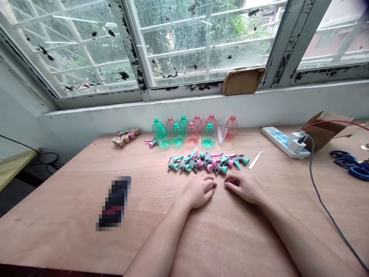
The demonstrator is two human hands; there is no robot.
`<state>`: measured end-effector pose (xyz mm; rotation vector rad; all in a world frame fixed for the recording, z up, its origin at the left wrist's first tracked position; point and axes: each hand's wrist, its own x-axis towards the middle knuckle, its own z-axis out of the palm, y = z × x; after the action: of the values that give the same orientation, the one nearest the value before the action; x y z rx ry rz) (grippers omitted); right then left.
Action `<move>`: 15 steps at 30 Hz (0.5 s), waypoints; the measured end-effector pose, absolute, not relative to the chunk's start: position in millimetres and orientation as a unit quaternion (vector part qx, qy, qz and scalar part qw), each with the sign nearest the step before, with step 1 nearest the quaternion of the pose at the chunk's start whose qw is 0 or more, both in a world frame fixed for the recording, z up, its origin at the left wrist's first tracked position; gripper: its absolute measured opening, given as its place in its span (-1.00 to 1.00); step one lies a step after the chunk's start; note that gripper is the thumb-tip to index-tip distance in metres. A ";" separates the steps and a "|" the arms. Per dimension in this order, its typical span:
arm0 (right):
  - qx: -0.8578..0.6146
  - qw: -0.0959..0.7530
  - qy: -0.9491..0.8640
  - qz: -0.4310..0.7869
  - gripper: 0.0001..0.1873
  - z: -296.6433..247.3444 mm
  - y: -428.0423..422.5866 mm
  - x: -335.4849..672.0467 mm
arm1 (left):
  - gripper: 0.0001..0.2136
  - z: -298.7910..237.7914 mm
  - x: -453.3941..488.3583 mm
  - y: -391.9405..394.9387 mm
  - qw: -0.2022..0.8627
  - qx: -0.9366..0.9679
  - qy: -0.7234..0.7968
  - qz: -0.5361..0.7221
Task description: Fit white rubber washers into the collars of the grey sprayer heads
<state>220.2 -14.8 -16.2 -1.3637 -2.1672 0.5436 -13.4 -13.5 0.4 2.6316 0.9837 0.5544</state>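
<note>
Resting both hands on the plywood table (230,246), just below a pile of spray trigger heads (206,162). Left hand (198,189) and right hand (242,187) are empty, loosely curled and apart, fingertips near each other but not touching. Neither touches the pile. Pile sits mid-table, triggers jumbled, grey bodies with teal and pink parts. Behind it, two rows of upright translucent plastic bottles (184,132), green and pink, near the wall. One loose trigger head (152,142) lies just left of the rows. Further left, a cluster of small beige and pink parts (125,137), too small to identify. Right of the pile, a pale flat stick (255,159), then a white power strip (285,141) with a plugged-in charger, red and grey cables running off it. Cardboard box (325,130) behind the strip, blue-handled scissors (348,163) at far right. Pixelated object (113,202) left of the hands, unreadable.
</note>
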 end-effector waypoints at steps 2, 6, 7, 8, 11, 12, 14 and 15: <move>-0.504 0.261 -0.797 0.208 -0.83 -16.7 -14.5 220.5 | -0.81 -0.3 -12.8 -13.3 0.144 0.909 0.341 0.193; -0.502 0.265 -0.793 0.219 -0.82 -17.9 -13.8 220.3 | -0.80 0.2 -12.5 -13.6 0.153 0.905 0.347 0.195; -0.501 0.269 -0.792 0.221 -0.82 -18.1 -13.7 220.1 | -0.80 0.7 -12.7 -13.7 0.154 0.904 0.349 0.195; -0.500 0.274 -0.791 0.221 -0.81 -18.2 -13.6 219.9 | -0.80 1.2 -12.9 -13.8 0.153 0.903 0.350 0.195; -0.499 0.281 -0.789 0.220 -0.81 -18.3 -13.2 219.7 | -0.81 1.9 -13.3 -13.5 0.152 0.903 0.351 0.195; -0.500 0.282 -0.789 0.220 -0.81 -18.4 -13.0 219.7 | -0.82 1.8 -13.4 -13.3 0.151 0.903 0.351 0.195; -0.499 0.281 -0.789 0.222 -0.80 -18.8 -12.8 220.0 | -0.82 1.5 -13.3 -13.0 0.151 0.904 0.351 0.193; -0.499 0.280 -0.789 0.223 -0.80 -18.9 -12.8 220.1 | -0.82 1.5 -13.3 -13.0 0.151 0.903 0.352 0.193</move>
<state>220.1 -12.8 -18.9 -1.3390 -2.1163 0.5977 -13.3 -13.0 1.5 2.5938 1.0105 0.5539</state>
